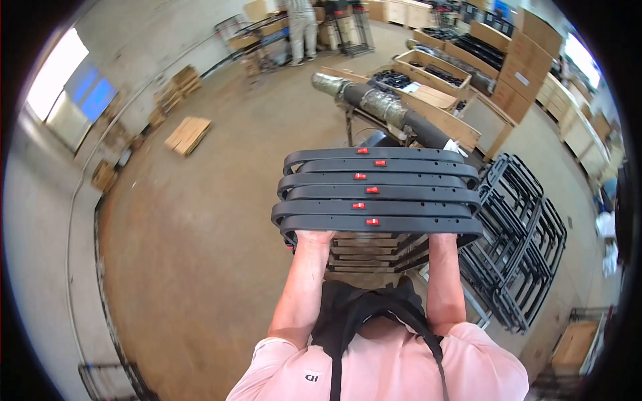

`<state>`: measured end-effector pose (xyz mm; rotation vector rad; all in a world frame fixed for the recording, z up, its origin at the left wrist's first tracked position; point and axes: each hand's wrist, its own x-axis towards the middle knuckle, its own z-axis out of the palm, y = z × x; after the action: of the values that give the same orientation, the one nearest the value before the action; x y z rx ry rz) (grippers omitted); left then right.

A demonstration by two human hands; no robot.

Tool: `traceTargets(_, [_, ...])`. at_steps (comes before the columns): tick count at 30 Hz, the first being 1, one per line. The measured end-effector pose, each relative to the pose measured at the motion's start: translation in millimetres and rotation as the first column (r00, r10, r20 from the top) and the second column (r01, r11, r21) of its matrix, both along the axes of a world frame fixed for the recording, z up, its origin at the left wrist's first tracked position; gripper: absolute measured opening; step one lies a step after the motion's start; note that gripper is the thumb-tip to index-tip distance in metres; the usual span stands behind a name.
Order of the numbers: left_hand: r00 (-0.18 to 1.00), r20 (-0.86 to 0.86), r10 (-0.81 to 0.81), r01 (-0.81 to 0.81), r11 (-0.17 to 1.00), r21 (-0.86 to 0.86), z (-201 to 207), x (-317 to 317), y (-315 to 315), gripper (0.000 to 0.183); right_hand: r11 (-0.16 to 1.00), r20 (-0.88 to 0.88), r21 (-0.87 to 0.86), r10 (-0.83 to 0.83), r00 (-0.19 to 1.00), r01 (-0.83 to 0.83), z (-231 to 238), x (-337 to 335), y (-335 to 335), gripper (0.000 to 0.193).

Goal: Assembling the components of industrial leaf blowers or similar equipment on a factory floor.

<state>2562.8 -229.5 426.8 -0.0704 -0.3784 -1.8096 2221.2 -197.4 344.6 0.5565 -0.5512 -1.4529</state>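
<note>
Directly over the mostly hidden hands (315, 236), 6 dark bars (408, 194) with red tags (372, 190), grip indiscernible.

Bright o/all w/ blown-out L window (57, 67) & R window (583, 60), fisheye bend, blk corners.

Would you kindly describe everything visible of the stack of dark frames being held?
The stack of dark frames shows six parallel, crosswise bars, apparently painted metal, with rounded ends, small holes and one red tag each. It is ahead of the pink shirt; the left grip and right grip meet its near edge, fingers hidden.
</note>
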Motion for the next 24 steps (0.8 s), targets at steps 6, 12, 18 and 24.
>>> traceTargets(6, [0.978, 0.012, -0.206, 0.206, 0.979, 0.006, 4, 54, -168, 0.050, 0.765, -0.876, -0.351, -0.471, 0.098, 0.539, -5, 76, -111, 0.047])
traceTargets(12, [0.954, 0.164, -0.252, 0.251, 0.968, 0.027, -3, 82, -304, 0.054, 0.706, -0.730, -0.372, -0.624, 0.279, 0.603, 15, 145, -184, 0.054])
traceTargets(18, [0.931, 0.149, -0.334, 0.343, 0.939, -0.038, -12, 71, -390, 0.057, 0.626, -0.844, -0.259, -0.517, 0.143, 0.735, 13, 167, -247, 0.054])
traceTargets(24, [0.882, 0.266, -0.389, 0.392, 0.919, 0.042, -23, 46, -471, 0.055, 0.498, -0.956, -0.118, -0.292, 0.038, 0.859, -9, 174, -312, 0.052])
